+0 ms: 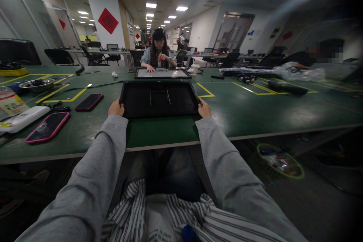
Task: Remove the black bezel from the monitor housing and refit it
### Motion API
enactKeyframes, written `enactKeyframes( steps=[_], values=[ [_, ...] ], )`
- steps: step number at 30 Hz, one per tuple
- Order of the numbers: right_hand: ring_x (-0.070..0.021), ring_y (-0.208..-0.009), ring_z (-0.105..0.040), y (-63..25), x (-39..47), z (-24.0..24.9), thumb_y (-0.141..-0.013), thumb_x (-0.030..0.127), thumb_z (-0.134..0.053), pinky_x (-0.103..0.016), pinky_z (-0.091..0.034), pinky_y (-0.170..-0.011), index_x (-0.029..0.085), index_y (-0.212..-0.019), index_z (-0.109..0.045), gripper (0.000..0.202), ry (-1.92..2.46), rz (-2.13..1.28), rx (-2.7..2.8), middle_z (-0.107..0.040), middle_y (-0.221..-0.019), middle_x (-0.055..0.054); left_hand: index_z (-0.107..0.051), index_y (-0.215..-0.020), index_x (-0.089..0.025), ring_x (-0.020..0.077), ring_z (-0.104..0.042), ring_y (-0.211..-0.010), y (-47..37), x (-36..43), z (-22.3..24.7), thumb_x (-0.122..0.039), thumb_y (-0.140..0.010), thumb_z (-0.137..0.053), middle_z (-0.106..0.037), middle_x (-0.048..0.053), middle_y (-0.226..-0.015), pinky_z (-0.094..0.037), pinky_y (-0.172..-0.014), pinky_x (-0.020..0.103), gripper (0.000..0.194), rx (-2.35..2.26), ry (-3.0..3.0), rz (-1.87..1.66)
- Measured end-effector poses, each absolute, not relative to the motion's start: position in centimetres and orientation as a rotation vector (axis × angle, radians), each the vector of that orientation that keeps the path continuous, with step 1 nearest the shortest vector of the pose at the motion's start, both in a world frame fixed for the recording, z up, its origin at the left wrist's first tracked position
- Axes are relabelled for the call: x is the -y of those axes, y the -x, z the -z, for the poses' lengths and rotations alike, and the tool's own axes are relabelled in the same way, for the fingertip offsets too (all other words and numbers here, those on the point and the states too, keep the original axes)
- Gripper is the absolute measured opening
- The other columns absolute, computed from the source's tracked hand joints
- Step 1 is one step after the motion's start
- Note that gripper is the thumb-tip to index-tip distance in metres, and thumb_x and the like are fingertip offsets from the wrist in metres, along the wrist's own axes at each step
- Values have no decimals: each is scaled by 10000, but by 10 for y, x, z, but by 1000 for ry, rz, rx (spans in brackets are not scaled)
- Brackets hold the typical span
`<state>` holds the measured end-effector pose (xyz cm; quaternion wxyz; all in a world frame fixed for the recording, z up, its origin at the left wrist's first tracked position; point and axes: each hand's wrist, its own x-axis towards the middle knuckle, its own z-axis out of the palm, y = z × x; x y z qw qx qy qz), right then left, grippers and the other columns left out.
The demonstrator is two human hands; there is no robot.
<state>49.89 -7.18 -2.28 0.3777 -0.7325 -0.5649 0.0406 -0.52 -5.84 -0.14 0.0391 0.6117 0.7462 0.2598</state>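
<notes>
A black rectangular panel, which looks like a monitor's back cover with its hollow side up, is held by its two short sides over the green table. My left hand grips its left edge, the fingers partly hidden behind the rim. At the opposite edge, my right hand is closed in the same way. Two thin upright ribs and a small raised rectangle show in the panel's middle. Whether its underside touches the tabletop, I cannot tell.
Across the table a person works over a flat light panel. Two phones, a pink-rimmed one and a red-edged one, lie left. A metal bowl stands behind them. Plastic wrap lies right; a basket stands below.
</notes>
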Motion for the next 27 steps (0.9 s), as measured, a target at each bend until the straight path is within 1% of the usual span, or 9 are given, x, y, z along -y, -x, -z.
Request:
enactKeyframes(
  steps=[5,8,12,16,19,21,23,27],
  values=[
    [-302,-1273,-580,-497,73,22,-915,209,-433,-500,-449,-1081,162,-1493,-510,585,1871,-110,1455,-650,-1342,-162,-421,-1514,-144,321,-504,-1371,3,60,6,-280,-955,-438,-510,191,-1503,-424,-1107,457,576,-2266,-1830,-850],
    [-314,-1268,-567,-496,73,21,-925,232,-432,-534,-434,-1075,183,-1496,-495,577,1875,-128,1450,-642,-1329,-170,-397,-1517,-169,320,-538,-1342,2,62,8,-316,-968,-435,-546,186,-1472,-434,-1092,467,569,-2255,-1783,-854],
    [-328,-1266,-539,-494,77,19,-932,219,-407,-601,-377,-1081,230,-1503,-463,573,1939,-151,1445,-636,-1295,-171,-385,-1519,-188,332,-567,-1309,1,64,7,-355,-974,-447,-571,186,-1446,-441,-1076,476,573,-2266,-1757,-840],
    [-334,-1338,-470,-490,82,15,-952,208,-363,-603,-341,-1096,236,-1528,-410,578,2007,-156,1482,-592,-1359,-187,-396,-1512,-186,327,-573,-1305,-1,65,5,-375,-996,-408,-578,195,-1435,-442,-1071,474,550,-2271,-1757,-836],
    [-330,-1381,-427,-488,83,15,-956,200,-343,-607,-315,-1113,240,-1534,-397,581,2002,-142,1501,-582,-1380,-178,-402,-1512,-177,336,-569,-1307,-3,67,4,-373,-999,-399,-571,199,-1442,-438,-1073,482,549,-2286,-1758,-838],
    [-326,-1370,-437,-488,83,16,-957,204,-341,-613,-309,-1117,257,-1530,-405,578,1990,-127,1498,-596,-1359,-163,-418,-1504,-176,349,-575,-1295,-5,68,3,-384,-998,-401,-574,203,-1438,-441,-1064,493,547,-2307,-1760,-842],
    [-325,-1330,-475,-489,83,18,-958,209,-345,-607,-330,-1107,261,-1524,-422,574,1973,-106,1481,-610,-1325,-161,-437,-1493,-186,358,-592,-1269,-6,70,3,-402,-999,-398,-589,204,-1418,-450,-1049,506,540,-2325,-1759,-849],
    [-330,-1271,-531,-492,82,22,-955,202,-371,-552,-397,-1074,219,-1525,-442,575,1983,-63,1458,-610,-1296,-196,-459,-1483,-217,360,-608,-1243,-6,70,3,-374,-998,-402,-606,194,-1398,-460,-1030,522,514,-2328,-1738,-857]
  ],
)
